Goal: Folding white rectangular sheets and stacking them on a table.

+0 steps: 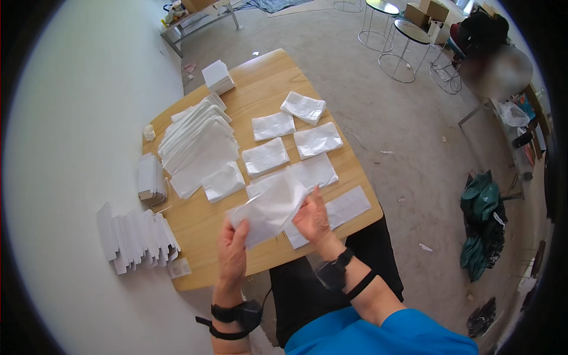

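I hold a thin, glossy white sheet (pixel 271 207) up above the near part of the wooden table; whether it is a flat bag or a single layer I cannot tell. My left hand (pixel 232 248) pinches its near left corner between thumb and fingers. At its right edge my right hand (pixel 313 218) grips it, fingers partly hidden. Under and beyond it lie folded white packets (pixel 318 141) in two rough columns. A flat white strip (pixel 349 207) lies beside my right hand. To the left spreads a fanned pile of white sheets (pixel 198 139), with a folded packet (pixel 223 182) at its near end.
Stacked white flat cartons (pixel 139 239) stand along the table's (pixel 260 77) left edge by the wall, with another bundle (pixel 151 177) behind them. A white block-shaped stack (pixel 218 77) sits at the far left. Round stools (pixel 411 32) and green plastic bags (pixel 479 207) are on the floor.
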`<state>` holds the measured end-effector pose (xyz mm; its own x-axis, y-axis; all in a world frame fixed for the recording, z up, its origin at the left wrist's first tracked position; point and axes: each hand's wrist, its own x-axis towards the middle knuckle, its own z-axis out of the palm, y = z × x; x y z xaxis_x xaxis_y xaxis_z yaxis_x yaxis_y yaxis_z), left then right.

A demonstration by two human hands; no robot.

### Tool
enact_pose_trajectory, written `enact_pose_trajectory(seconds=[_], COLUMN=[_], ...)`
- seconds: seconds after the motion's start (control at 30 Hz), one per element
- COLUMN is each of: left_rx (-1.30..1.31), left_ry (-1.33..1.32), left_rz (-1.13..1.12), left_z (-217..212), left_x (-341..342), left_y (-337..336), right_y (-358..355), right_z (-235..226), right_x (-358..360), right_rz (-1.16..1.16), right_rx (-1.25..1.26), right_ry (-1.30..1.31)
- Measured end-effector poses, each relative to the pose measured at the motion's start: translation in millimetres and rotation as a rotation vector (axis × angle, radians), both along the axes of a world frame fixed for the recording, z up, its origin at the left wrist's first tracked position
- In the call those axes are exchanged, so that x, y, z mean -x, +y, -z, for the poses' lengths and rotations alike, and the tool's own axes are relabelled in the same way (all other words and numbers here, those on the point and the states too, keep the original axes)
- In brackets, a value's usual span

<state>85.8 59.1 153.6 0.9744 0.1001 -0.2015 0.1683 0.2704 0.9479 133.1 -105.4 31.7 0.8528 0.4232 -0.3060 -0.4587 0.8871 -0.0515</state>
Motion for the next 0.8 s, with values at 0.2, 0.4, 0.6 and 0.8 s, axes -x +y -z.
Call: enact_pose_trajectory(seconds=[0.2, 0.4, 0.6, 0.8], left_rx=[0.002, -0.092, -0.129, -0.187], left_ry=[0.165, 0.321, 0.312, 0.29], left_rz=[-0.002, 0.029, -0.065, -0.106], left_z=[23.5, 63.9, 106.1, 128.6], left_x=[79.6, 132.0, 126.3, 98.3], left_y=[55.6, 61.9, 60.0, 56.2], right_y=[-59.7, -91.1, -90.1, -86.9], right_z=[29.2, 16.0, 10.6, 28.1], right_x=[57.2, 120.5, 93.4, 57.5], right_rz=[-0.202, -0.375, -0.252, -0.116], right_rx=[0.637, 1.133, 1.539, 1.737], right_ry=[-0.024, -0.121, -0.326, -0.428])
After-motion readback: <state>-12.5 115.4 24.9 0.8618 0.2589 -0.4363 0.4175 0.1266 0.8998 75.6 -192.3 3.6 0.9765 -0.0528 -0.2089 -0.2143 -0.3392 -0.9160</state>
